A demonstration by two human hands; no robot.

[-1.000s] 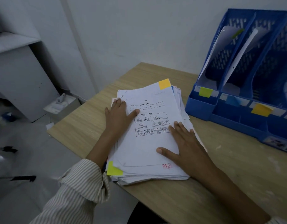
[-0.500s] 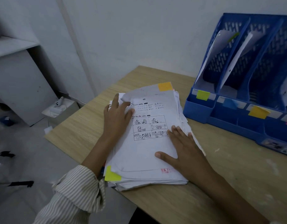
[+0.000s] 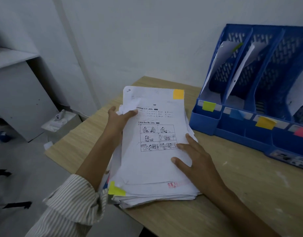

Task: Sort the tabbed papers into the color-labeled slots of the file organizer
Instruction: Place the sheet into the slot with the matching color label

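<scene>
A thick stack of white papers (image 3: 152, 189) lies on the wooden table. Its top sheet (image 3: 155, 161) has comic panels and an orange tab (image 3: 178, 94) at the far right corner. My left hand (image 3: 118, 120) pinches the sheet's left edge, thumb on top, lifting it. My right hand (image 3: 195, 156) rests flat on the stack's right side. A yellow-green tab (image 3: 115, 189) sticks out near the stack's front left corner. The blue file organizer (image 3: 205, 124) stands at the right, with green (image 3: 208, 106), blue (image 3: 236, 114), orange (image 3: 265, 123) and pink (image 3: 301, 131) slot labels.
A few white sheets (image 3: 217, 65) lean in the organizer's slots. The table edge (image 3: 65, 151) drops off at the left, with a box of white items (image 3: 60, 120) and a grey cabinet (image 3: 22, 93) on the floor beyond. Bare tabletop (image 3: 249, 185) lies to the right of the stack.
My left hand went from lying flat on the stack to pinching the top sheet's left edge, which now lifts off the pile. The right hand stayed in place.
</scene>
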